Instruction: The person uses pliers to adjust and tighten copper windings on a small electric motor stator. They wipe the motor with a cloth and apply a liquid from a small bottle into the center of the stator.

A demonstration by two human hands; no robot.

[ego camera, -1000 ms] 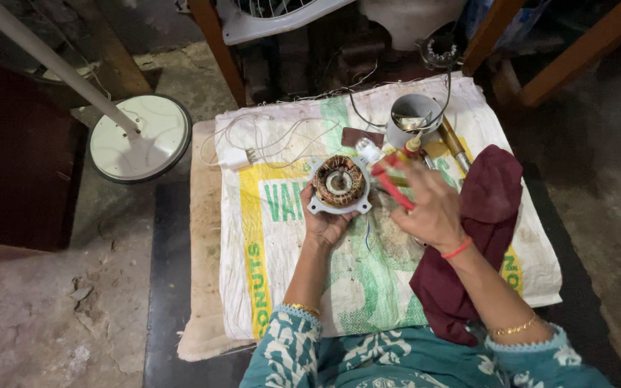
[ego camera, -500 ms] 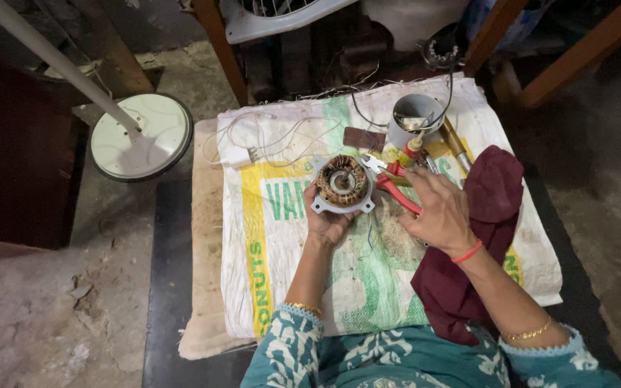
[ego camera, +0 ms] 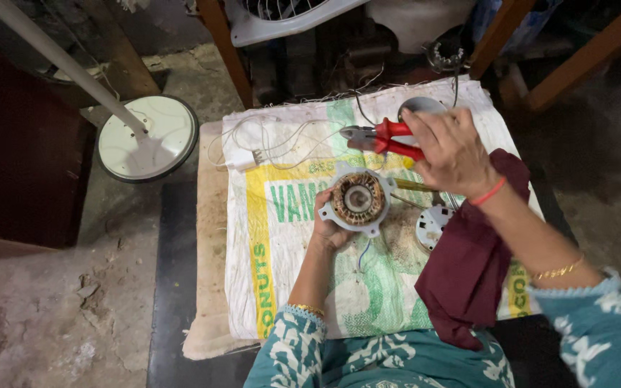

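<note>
One pliers (ego camera: 379, 138), jaws pointing left

Red-handled pliers (ego camera: 386, 138), maroon cloth (ego camera: 468, 266), green-and-yellow printed white sack (ego camera: 282, 237), teal floral sleeves (ego camera: 303, 345).

I count one motor (ego camera: 358, 199) in my left hand (ego camera: 327, 228) and one pair of pliers (ego camera: 382, 138) in my right hand (ego camera: 453, 152). On the sack (ego camera: 282, 287) lie one cloth (ego camera: 468, 273), one plug (ego camera: 242, 159) and one round cover (ego camera: 433, 224). One fan base (ego camera: 149, 138) stands on the floor.
</note>
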